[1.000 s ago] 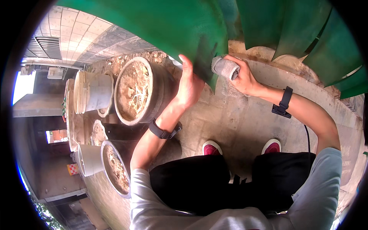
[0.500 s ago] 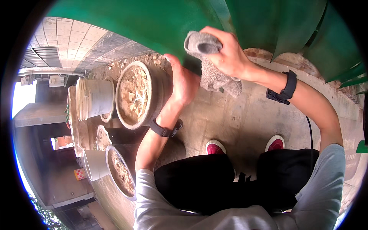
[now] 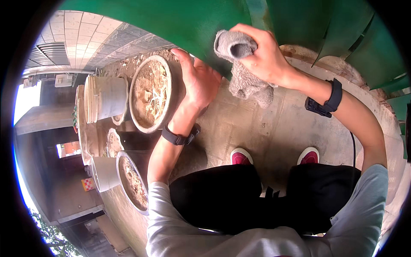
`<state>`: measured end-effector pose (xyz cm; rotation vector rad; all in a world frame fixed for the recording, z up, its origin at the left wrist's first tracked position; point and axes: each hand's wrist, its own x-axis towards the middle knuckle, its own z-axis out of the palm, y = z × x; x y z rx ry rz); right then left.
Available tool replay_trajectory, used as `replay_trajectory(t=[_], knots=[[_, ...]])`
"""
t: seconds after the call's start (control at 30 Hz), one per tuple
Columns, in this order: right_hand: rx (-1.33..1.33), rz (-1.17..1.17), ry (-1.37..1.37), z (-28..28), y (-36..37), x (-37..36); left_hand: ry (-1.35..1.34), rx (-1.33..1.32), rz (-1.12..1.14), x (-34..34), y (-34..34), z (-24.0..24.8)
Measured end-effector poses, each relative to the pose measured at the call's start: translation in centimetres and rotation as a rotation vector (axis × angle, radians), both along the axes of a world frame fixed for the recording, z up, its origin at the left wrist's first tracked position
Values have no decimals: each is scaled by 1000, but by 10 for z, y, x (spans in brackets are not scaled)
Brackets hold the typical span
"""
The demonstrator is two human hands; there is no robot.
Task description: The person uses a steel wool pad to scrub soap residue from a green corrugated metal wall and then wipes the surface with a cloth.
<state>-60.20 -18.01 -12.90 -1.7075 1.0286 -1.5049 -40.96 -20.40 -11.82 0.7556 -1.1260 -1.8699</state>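
Observation:
My right hand [image 3: 267,55] is closed around a bunched grey cloth [image 3: 250,83]. Its rolled upper end sits against the front of a green metal panel [image 3: 171,23], and the rest hangs below my fingers. At the panel's lower edge is my left hand [image 3: 199,83], thumb stretched out and fingers bent against the edge. Their tips are partly hidden there, but the hand appears to hold the panel. Each wrist carries a black strap.
On my left stand a round pot of soil and dry stalks [image 3: 150,94], stacked pale buckets [image 3: 105,98] and another soil-filled tub [image 3: 132,182]. More green sheets [image 3: 342,34] curve along the far right above a low kerb. My red shoes [image 3: 242,157] rest on the concrete floor.
My right hand has shifted slightly right and up with the cloth along the green panel. My left hand stays at the panel's edge, a little higher and further left in view.

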Motion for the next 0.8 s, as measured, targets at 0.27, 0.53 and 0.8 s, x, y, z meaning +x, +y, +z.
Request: replay_trajectory(t=[0.27,0.53,0.8], knots=[[-208,15,128,80,-38,34,29,35,90,-11,4,34],[193,127,671,-97,1,8,85,15,-8,18,3,21],[188,-103,328,-48,-4,-47,-9,-293,-193,13,5,-9]])
